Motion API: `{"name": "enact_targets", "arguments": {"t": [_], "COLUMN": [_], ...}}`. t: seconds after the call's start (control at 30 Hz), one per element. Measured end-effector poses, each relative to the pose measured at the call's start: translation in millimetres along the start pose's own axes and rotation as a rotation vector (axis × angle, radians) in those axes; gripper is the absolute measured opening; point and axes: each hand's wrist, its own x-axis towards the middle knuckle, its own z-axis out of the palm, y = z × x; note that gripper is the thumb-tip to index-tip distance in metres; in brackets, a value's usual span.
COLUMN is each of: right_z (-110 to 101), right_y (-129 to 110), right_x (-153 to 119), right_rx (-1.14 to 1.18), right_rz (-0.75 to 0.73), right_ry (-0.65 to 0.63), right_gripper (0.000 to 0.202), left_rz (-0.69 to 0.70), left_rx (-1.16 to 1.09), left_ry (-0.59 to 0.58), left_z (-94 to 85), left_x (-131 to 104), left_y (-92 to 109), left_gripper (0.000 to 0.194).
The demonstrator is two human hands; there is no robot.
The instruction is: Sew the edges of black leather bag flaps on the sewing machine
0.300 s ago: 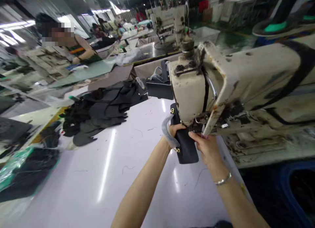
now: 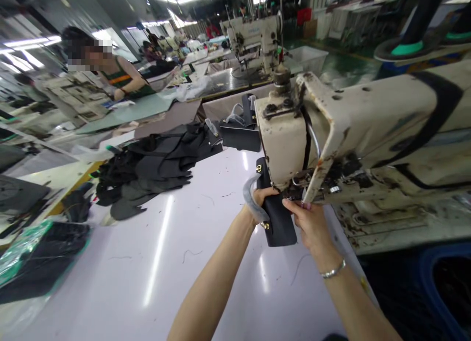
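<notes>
A black bag panel point(image 2: 281, 228) lies under the head of an old cream sewing machine point(image 2: 283, 140). It carries a curved handle wrapped in clear plastic point(image 2: 251, 202), fixed with gold-coloured fittings. My left hand point(image 2: 262, 197) reaches through the handle and grips the panel, fingers toward the machine's foot. On the right edge, my right hand point(image 2: 309, 223) pinches the panel, its thumb on top near the needle area. The machine's head and guard hide the needle and some of my fingertips.
Dark cut pieces point(image 2: 158, 159) are heaped at the left on the white table point(image 2: 206, 272). More black panels with wrapped handles point(image 2: 241, 136) lie behind the machine head. A plastic-covered dark bundle point(image 2: 40, 257) sits at far left. Another person point(image 2: 125, 81) works beyond.
The view has shifted slightly and become sharper. Both hands and the black bag panel stay in nearly the same place at the machine.
</notes>
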Motion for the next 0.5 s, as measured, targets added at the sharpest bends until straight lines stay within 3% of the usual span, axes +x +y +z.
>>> {"name": "enact_targets", "arguments": {"t": [0.13,0.33,0.4,0.5], "right_z": [-1,-21,-31,-48], "right_y": [-1,3,2,-9], "right_x": [-1,-4,-3,2], "right_rx": [-0.025,-0.31,-0.455,-0.637], "right_rz": [0.01,-0.141,-0.236,-0.374], "right_ry": [-0.003,-0.123,-0.149,-0.207], "right_gripper": [0.043,0.032,0.035,0.041], "left_rz": [-0.124,0.016,0.077,0.183], "left_rx": [0.058,0.045,-0.024,-0.201], "left_ry": [-0.058,-0.072,0.0,0.218], "left_z": [4.6,11.9,18.4,35.3], "left_x": [-7,-19,-24,-33], "left_y": [7,4,-7,-30], "left_gripper": [0.032,0.038,0.037,0.036]}}
